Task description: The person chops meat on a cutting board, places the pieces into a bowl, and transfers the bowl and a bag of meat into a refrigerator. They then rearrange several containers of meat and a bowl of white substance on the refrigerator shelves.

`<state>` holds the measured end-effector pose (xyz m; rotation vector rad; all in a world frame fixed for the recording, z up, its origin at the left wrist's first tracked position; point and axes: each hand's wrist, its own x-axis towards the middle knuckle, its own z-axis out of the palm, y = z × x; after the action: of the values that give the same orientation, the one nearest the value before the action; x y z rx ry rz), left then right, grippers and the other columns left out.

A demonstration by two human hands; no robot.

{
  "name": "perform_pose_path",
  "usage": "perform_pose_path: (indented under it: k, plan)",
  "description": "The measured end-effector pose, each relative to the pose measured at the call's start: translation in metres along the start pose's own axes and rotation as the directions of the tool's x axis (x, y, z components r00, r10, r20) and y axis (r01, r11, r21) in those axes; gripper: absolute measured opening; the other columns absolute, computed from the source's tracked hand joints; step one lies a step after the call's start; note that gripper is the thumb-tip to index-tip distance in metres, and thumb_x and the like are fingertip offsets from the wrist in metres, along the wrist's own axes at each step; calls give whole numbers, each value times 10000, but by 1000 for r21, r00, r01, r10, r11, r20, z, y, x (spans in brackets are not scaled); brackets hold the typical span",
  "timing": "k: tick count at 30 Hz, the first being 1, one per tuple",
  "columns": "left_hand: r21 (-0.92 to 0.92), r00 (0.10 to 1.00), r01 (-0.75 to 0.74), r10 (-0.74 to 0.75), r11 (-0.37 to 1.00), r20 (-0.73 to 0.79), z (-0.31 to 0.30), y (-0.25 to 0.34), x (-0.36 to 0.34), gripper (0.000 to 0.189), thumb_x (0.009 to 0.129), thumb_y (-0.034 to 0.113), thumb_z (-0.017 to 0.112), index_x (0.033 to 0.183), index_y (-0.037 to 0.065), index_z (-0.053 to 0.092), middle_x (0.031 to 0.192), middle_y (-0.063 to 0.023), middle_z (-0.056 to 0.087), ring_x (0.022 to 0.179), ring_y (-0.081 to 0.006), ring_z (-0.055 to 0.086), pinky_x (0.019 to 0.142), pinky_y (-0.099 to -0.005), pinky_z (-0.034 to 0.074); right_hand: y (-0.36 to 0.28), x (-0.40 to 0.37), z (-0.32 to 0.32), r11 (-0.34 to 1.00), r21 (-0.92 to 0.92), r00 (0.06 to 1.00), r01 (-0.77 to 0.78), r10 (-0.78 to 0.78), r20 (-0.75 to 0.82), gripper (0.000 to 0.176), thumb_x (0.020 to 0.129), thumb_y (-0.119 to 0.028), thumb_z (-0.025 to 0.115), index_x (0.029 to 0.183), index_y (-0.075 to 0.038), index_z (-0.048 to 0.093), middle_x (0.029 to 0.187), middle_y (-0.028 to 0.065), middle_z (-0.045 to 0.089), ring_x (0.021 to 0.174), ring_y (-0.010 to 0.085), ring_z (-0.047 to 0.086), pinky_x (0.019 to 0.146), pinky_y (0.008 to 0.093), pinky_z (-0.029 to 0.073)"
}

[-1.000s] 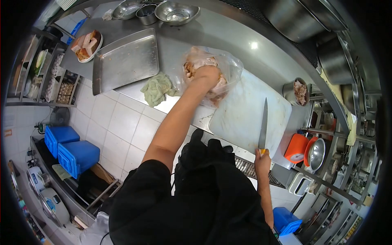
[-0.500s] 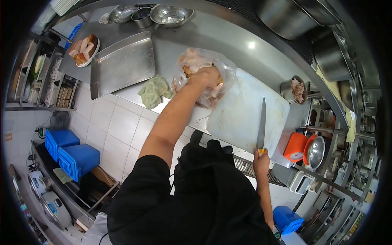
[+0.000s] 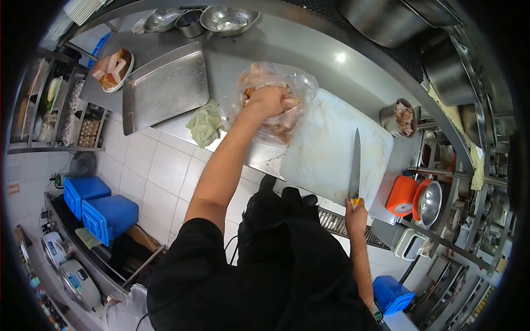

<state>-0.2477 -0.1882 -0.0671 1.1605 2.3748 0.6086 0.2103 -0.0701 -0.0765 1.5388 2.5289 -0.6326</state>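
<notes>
My left hand [image 3: 269,101] reaches into the mouth of a clear plastic bag [image 3: 302,83] of meat pieces. Its fingers are curled round a pale, browned piece of meat [image 3: 292,102], partly hidden by the hand. The bag rests on the steel counter, against the left edge of a white cutting board [image 3: 337,146]. In my right hand [image 3: 355,212], at the board's near right edge, is the yellow handle of a long kitchen knife [image 3: 355,165]. Its blade points away from me over the board. A green cloth [image 3: 204,124] lies left of the bag.
A steel tray [image 3: 165,88] and a white dish of meat [image 3: 114,70] stand to the left. Steel bowls [image 3: 229,21] line the back. On the right are a steel pot of meat scraps [image 3: 401,118] and an orange scale [image 3: 402,196]. An overhead shelf edge crosses the far side.
My left hand has shifted slightly left and away from me inside the bag, and a pale piece now shows at its fingers. The knife is nearly still.
</notes>
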Motion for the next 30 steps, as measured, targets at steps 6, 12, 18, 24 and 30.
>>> perform_pose_path:
  k: [6, 12, 18, 24, 30]
  plan:
    - [-17, 987, -49, 46, 999, -154, 16, -2, 0, 245, 872, 289, 691, 1035, 110, 731, 963, -110, 741, 911, -315, 698, 810, -428, 539, 1, 1, 1, 1000, 0, 1000, 5, -5, -5, 491, 952, -351, 663, 1164, 78, 551, 929, 334, 678, 902, 499, 669, 761, 522, 539]
    - [-565, 957, -26, -143, 825, -253, -4, -10, -18, 245, 898, 233, 726, 1059, 51, 749, 848, -71, 739, 759, -183, 674, 716, -317, 525, 0, 0, 0, 1000, -19, 1000, 8, -9, -21, 459, 959, -370, 648, 1106, 52, 545, 912, 323, 679, 881, 499, 669, 746, 529, 540]
    - [-849, 972, -9, -195, 529, -133, -30, 7, -49, 218, 928, 184, 731, 1033, -7, 749, 761, 21, 652, 656, -55, 526, 599, -234, 431, -7, -1, -6, 1000, -14, 1000, -15, 15, 17, 523, 955, -335, 662, 1195, 109, 528, 947, 342, 679, 920, 492, 675, 776, 506, 548]
    - [-903, 971, -17, -210, 429, -118, -46, 20, -79, 169, 938, 161, 719, 1010, 11, 746, 704, 53, 583, 604, -39, 440, 542, -236, 351, -3, 1, -4, 1000, -17, 1000, -7, 7, 13, 568, 949, -328, 673, 1250, 131, 528, 947, 345, 682, 921, 491, 680, 769, 501, 554]
    - [-939, 972, -64, -190, 338, -135, -48, 40, -100, 147, 926, 147, 720, 998, 19, 727, 763, 36, 620, 630, -47, 493, 551, -224, 383, 2, 1, -1, 1000, 0, 1000, -10, 10, -1, 526, 952, -347, 661, 1215, 93, 542, 952, 337, 681, 918, 494, 672, 785, 512, 546]
